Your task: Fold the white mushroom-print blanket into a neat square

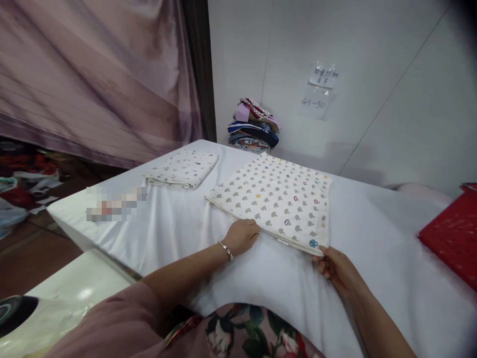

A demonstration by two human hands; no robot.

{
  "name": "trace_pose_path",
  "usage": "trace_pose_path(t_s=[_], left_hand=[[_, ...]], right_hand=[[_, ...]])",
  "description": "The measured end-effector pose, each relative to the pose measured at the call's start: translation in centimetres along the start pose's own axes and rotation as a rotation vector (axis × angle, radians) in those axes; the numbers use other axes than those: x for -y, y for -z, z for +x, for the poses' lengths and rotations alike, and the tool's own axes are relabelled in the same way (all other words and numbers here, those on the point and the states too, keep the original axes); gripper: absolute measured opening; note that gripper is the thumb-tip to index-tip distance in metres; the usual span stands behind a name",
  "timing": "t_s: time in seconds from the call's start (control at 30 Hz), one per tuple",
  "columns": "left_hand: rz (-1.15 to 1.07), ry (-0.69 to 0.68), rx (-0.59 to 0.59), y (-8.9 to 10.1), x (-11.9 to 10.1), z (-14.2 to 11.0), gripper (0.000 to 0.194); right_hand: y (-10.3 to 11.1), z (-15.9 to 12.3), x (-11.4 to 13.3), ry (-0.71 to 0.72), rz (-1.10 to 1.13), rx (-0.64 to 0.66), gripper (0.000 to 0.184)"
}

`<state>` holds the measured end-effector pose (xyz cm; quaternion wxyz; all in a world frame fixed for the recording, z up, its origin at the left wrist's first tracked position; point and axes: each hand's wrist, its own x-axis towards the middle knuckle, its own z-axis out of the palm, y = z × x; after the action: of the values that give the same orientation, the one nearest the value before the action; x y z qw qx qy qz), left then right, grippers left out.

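Observation:
A white cloth [278, 196] printed with small grey and coloured mushroom shapes lies folded flat in several layers in front of me. My left hand [243, 235], a bracelet at its wrist, is at the middle of the near folded edge, fingers curled over it; whether they pinch the layers is hidden. At the near right corner, my right hand [337, 268] pinches the cloth between thumb and fingers. Farther left rests a second folded white cloth [182, 169] with a small dark print, apart from both hands.
Both cloths lie on a table with a white cover [372, 238]. Folded fabrics [254, 127] are stacked by the wall at the back. Red fabric [452, 238] sits at the right edge. A blurred-out item [115, 204] lies on the left. A pink curtain [93, 69] hangs behind.

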<state>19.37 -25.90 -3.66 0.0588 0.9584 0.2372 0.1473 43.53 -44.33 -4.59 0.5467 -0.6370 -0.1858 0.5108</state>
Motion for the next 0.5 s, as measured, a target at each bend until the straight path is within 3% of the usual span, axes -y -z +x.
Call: trace_pose_path(t_s=[0.2,0.5], left_hand=[[-0.011,-0.064,-0.030,-0.4,-0.5,1.4,0.023],[0.058,-0.108,-0.029,-1.9,-0.5,2.0,0.022]], right_hand=[[-0.1,0.0,0.0,0.028,0.034,-0.004,0.029],[-0.6,-0.4,0.4,0.030,0.041,-0.012,0.025]])
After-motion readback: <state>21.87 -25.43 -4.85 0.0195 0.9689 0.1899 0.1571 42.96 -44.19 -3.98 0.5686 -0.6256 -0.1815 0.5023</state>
